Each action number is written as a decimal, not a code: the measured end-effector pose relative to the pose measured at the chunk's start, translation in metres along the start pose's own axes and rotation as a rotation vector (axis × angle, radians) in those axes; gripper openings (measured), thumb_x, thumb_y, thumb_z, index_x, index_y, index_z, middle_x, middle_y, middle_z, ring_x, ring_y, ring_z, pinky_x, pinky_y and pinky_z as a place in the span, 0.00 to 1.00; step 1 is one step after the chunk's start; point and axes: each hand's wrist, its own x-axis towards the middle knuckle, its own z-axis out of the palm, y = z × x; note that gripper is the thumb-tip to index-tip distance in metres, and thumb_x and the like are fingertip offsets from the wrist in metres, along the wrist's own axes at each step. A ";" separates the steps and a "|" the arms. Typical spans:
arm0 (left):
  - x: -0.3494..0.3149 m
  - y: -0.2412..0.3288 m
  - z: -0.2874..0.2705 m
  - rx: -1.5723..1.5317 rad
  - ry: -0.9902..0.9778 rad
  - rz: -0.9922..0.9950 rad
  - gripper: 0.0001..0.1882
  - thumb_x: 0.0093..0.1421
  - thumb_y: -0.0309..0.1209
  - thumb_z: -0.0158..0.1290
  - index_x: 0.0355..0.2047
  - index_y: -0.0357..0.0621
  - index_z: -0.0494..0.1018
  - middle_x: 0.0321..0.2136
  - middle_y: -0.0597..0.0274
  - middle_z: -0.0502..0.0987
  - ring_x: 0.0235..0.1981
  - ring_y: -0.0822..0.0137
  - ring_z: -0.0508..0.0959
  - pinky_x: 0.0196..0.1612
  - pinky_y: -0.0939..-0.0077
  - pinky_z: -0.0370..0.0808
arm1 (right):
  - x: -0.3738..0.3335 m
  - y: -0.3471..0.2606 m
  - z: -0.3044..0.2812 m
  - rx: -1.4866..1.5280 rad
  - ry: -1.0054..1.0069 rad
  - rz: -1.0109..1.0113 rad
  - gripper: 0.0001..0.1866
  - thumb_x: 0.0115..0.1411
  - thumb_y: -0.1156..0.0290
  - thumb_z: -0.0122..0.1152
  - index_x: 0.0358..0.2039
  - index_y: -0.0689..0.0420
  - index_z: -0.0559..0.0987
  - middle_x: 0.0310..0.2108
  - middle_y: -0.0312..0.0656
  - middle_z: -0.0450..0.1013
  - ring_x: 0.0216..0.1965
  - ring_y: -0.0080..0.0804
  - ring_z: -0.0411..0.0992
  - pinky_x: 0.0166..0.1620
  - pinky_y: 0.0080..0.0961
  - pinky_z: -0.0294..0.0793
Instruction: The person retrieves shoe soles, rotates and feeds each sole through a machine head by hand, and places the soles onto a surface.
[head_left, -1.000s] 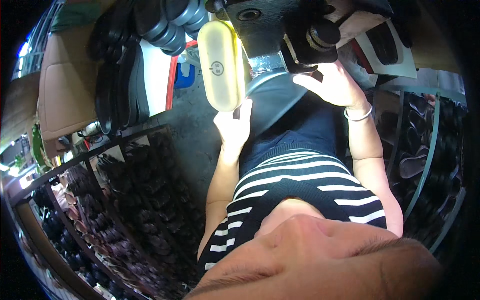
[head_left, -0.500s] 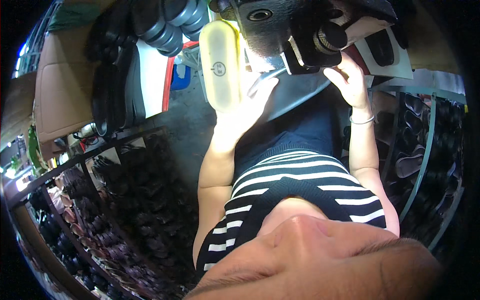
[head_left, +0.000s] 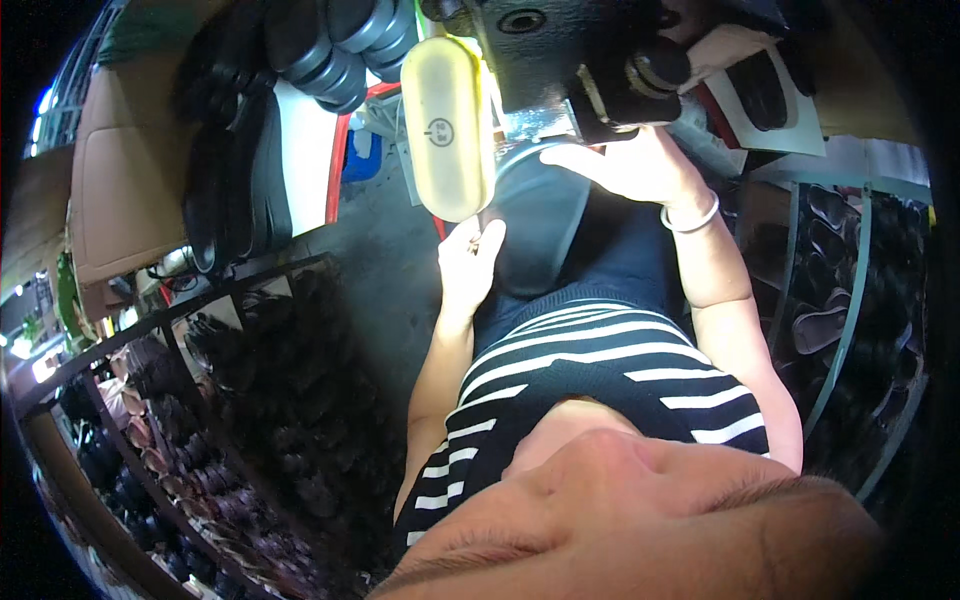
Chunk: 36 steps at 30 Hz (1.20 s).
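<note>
Black curved piece point(head_left: 540, 225), long axis running bodyward; right hand point(head_left: 645, 172) at upper edge, thumb spread; left hand point(head_left: 468, 265) beside, half-curled; either hold unclear.

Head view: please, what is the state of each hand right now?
Left hand: fingers curled, below the pale oval object; grip cannot be told.
Right hand: thumb extended by the dark curved piece; grip cannot be told.

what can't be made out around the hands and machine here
- Right hand: some fingertips, head view, hidden by the black machine.
- Dark curved piece: far edge, head view, hidden around the machine and right hand.
- Machine: its top, head view, cut off by the upper edge.
- Left rack: separate items, head view, lost in shadow.
</note>
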 end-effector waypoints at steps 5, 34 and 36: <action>-0.004 0.000 0.029 -0.021 -0.156 -0.070 0.11 0.53 0.29 0.54 0.34 0.35 0.72 0.25 0.63 0.75 0.25 0.79 0.70 0.29 0.83 0.67 | 0.008 0.006 0.024 -0.298 0.127 -0.213 0.17 0.49 0.54 0.59 0.18 0.56 0.75 0.15 0.37 0.69 0.17 0.31 0.68 0.24 0.23 0.68; 0.130 0.064 -0.247 1.183 0.526 -0.057 0.34 0.48 0.56 0.51 0.47 0.43 0.69 0.50 0.42 0.63 0.54 0.48 0.60 0.53 0.62 0.60 | -0.124 0.174 -0.097 -0.978 0.269 0.794 0.30 0.50 0.53 0.58 0.46 0.62 0.68 0.46 0.55 0.66 0.48 0.48 0.64 0.51 0.36 0.61; 0.144 0.056 -0.244 1.240 0.406 -0.169 0.34 0.47 0.57 0.50 0.46 0.44 0.69 0.50 0.43 0.63 0.54 0.48 0.59 0.53 0.59 0.59 | -0.163 0.225 -0.101 -0.745 0.207 0.862 0.31 0.49 0.50 0.58 0.45 0.63 0.69 0.47 0.55 0.65 0.48 0.49 0.64 0.51 0.36 0.61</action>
